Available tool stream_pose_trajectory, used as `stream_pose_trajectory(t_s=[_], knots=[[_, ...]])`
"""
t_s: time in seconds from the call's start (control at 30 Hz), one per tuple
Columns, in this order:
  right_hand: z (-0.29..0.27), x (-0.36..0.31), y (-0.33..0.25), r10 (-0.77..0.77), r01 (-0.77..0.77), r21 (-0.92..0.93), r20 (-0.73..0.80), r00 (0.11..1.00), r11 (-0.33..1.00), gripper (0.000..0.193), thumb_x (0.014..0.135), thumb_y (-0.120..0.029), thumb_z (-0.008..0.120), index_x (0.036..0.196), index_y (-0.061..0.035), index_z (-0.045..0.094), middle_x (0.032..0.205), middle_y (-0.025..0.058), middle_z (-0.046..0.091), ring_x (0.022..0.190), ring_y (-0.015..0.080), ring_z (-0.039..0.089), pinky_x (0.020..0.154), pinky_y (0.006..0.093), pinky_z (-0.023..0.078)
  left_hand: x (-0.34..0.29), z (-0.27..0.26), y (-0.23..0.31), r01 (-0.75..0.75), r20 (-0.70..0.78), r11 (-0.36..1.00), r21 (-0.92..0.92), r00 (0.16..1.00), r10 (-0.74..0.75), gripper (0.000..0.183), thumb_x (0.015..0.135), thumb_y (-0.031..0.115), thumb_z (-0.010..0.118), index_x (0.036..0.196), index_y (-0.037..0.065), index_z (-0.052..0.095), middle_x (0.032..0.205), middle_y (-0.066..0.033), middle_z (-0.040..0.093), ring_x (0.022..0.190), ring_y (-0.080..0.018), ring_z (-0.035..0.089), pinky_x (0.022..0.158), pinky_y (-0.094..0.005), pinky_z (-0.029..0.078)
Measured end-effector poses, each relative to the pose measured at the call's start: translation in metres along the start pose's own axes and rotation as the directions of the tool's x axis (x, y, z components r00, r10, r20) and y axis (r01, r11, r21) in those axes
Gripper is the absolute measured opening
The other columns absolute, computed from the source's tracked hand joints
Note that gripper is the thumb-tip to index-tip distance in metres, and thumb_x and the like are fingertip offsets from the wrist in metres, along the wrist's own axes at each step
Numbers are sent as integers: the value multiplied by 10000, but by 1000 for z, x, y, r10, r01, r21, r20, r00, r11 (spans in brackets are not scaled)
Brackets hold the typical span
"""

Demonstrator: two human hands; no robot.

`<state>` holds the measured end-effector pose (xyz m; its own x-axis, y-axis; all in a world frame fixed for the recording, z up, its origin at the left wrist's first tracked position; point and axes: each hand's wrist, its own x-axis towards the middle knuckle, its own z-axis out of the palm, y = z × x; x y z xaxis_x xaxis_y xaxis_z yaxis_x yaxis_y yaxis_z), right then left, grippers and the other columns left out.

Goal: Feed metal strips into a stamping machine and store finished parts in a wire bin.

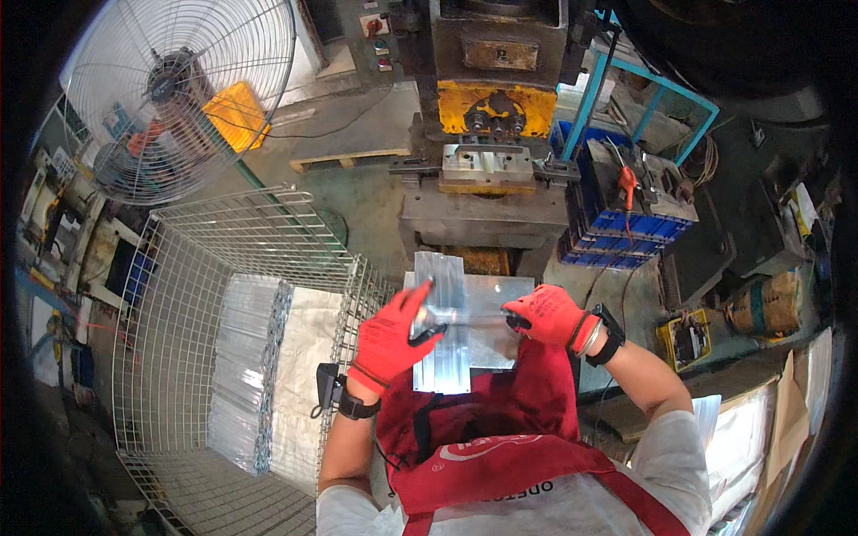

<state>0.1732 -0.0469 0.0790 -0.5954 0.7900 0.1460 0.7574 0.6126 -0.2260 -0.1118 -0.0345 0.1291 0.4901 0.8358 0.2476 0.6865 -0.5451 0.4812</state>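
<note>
My right hand (pixel 552 316), in a red glove with dark fingertips, is closed on a thin rod-like tool (pixel 478 317). Motion smears the tool, so its kind does not show; it stretches left across the metal work. Gloved alike, my left hand (pixel 393 335) has thumb and forefinger spread apart, and the tool's blurred far end lies between them. Beneath are long shiny metal strips (pixel 442 371), side by side above my lap. A flat grey metal plate (pixel 496 295) lies to their right, partly behind my right hand.
Left stands a wire mesh basket (pixel 170 357) holding stacked metal strips (pixel 241 375) and a pale cloth (pixel 304 366). A press (pixel 487 170) rises straight ahead. Blue crates (pixel 617 223) stand right of it, topped by an orange-handled air gun (pixel 627 183). A large fan (pixel 179 80) is far left.
</note>
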Motion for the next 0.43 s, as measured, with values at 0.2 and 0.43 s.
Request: stream_pose_trajectory(t_s=[0.2, 0.43], knots=[[6, 34, 11, 658, -314, 855, -41, 752, 412, 212, 770, -224, 620, 854, -31, 596, 588, 4, 519, 543, 53, 458, 488, 242, 379, -8, 83, -34, 335, 211, 274, -901, 892, -399, 563, 771, 207, 637, 1241, 30, 382, 1052, -86, 540, 839, -187, 584, 720, -319, 485], [37, 84, 51, 784, -144, 972, -57, 619, 184, 216, 750, -261, 646, 652, -102, 536, 558, -68, 431, 504, 28, 362, 437, 222, 301, -10, 161, -15, 313, 348, 218, -924, 926, 145, 711, 794, 270, 626, 1360, 198, 202, 1316, -58, 334, 950, -297, 562, 767, -426, 492]])
